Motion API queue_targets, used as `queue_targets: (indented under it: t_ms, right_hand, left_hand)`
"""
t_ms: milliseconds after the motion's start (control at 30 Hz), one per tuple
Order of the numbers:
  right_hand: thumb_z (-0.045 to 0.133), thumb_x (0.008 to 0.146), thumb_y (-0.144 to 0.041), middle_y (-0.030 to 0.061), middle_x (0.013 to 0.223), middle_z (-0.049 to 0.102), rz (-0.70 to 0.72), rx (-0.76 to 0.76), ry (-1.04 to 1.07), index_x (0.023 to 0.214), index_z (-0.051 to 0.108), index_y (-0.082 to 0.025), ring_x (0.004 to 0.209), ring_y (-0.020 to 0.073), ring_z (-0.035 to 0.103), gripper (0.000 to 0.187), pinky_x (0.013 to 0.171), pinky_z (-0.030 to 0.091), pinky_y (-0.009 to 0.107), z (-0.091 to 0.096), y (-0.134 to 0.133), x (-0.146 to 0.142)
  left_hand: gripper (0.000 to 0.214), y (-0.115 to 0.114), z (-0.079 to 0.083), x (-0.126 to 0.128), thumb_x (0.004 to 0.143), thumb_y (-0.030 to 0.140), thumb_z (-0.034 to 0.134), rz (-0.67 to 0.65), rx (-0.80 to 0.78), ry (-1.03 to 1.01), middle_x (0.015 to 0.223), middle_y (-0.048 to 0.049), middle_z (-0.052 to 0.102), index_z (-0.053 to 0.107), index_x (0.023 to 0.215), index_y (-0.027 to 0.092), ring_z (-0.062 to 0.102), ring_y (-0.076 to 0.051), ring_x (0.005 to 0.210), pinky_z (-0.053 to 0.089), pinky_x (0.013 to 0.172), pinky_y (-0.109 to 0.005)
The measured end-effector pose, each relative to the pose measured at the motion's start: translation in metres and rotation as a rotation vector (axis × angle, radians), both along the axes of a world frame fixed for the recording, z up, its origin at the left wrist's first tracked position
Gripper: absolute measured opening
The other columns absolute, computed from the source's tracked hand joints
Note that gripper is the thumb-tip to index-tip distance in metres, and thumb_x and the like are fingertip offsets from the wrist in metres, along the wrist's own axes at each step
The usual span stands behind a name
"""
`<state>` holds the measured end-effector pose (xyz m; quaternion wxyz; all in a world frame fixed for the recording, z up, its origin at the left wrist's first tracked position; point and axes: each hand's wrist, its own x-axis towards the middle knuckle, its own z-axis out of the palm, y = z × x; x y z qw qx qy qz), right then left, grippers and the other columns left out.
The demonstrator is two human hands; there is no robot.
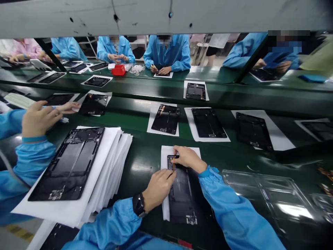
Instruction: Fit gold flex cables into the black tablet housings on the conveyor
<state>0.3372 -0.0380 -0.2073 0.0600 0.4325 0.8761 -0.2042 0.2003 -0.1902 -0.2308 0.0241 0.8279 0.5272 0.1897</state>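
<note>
Left hand (159,187) (dark watch (138,204) at wrist) and right hand (189,158) at black panel (180,194); panel-topped paper stack (106,166) at left

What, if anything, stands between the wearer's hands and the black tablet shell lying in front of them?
Nothing visible does. The right hand is at the far end of the black shell, the left hand reaches over its left edge, and an orange strip shows at their fingertips. The paper stack stands off to the left.

My head camera faces twelve o'clock, tilted down; my left hand (159,187) is near at six, right hand (189,158) at five.
</note>
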Motion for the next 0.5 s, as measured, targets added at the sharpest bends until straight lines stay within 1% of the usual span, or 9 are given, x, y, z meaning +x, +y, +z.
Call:
queue_targets:
  t_ms: [67,133,233,300,400,500]
  right_hand:
    - [0.076,0.079,-0.037,0.0028,0.088,0.065,0.014,0.026,-0.004,0.094,0.056,-0.022,0.081,0.0207,0.062,0.029,0.059,0.029,0.028,0.001,-0.001,-0.001]
    - [0.075,0.08,-0.039,0.0038,0.09,0.065,0.035,0.05,0.0,0.095,0.057,-0.021,0.083,0.0213,0.063,0.03,0.061,0.031,0.028,0.001,-0.001,-0.001]
    - [0.073,0.083,-0.043,0.005,0.096,0.063,0.026,0.087,0.003,0.098,0.056,-0.021,0.087,0.0223,0.063,0.033,0.064,0.034,0.029,-0.002,-0.005,0.001]
    - [0.071,0.084,-0.047,0.0062,0.103,0.061,0.006,0.14,0.016,0.103,0.055,-0.021,0.087,0.0224,0.063,0.036,0.064,0.036,0.03,-0.005,-0.009,0.004]
    - [0.069,0.084,-0.052,0.0053,0.106,0.057,-0.011,0.214,0.066,0.107,0.054,-0.021,0.082,0.0204,0.063,0.041,0.062,0.036,0.031,-0.011,-0.013,0.01]
    - [0.071,0.083,-0.051,0.0029,0.102,0.057,-0.029,0.198,0.098,0.104,0.053,-0.022,0.076,0.0185,0.062,0.041,0.059,0.034,0.029,-0.013,-0.012,0.013]
  left_hand:
    - [0.023,0.0,-0.001,0.001,0.097,0.012,0.044,0.016,0.041,-0.024,0.111,-0.0114,0.066,0.061,0.112,0.012,0.065,-0.022,0.097,0.057,0.082,-0.034]
    - [0.023,0.0,-0.004,0.003,0.097,0.012,0.044,0.004,0.091,-0.066,0.116,-0.0112,0.066,0.062,0.111,0.012,0.065,-0.022,0.101,0.057,0.085,-0.034]
    - [0.022,-0.001,-0.012,0.003,0.097,0.012,0.045,-0.029,0.135,-0.128,0.117,-0.0095,0.067,0.062,0.112,0.012,0.065,-0.021,0.103,0.056,0.09,-0.035]
    - [0.022,-0.001,-0.016,0.003,0.096,0.011,0.047,-0.048,0.151,-0.153,0.117,-0.0093,0.068,0.063,0.112,0.011,0.066,-0.021,0.104,0.056,0.092,-0.036]
    - [0.021,-0.002,-0.019,0.002,0.096,0.011,0.048,-0.045,0.14,-0.159,0.118,-0.0103,0.067,0.064,0.109,0.012,0.065,-0.021,0.105,0.058,0.09,-0.036]
    - [0.021,-0.003,-0.019,0.002,0.096,0.013,0.047,-0.045,0.105,-0.13,0.12,-0.0106,0.066,0.065,0.108,0.013,0.065,-0.022,0.106,0.059,0.089,-0.037]
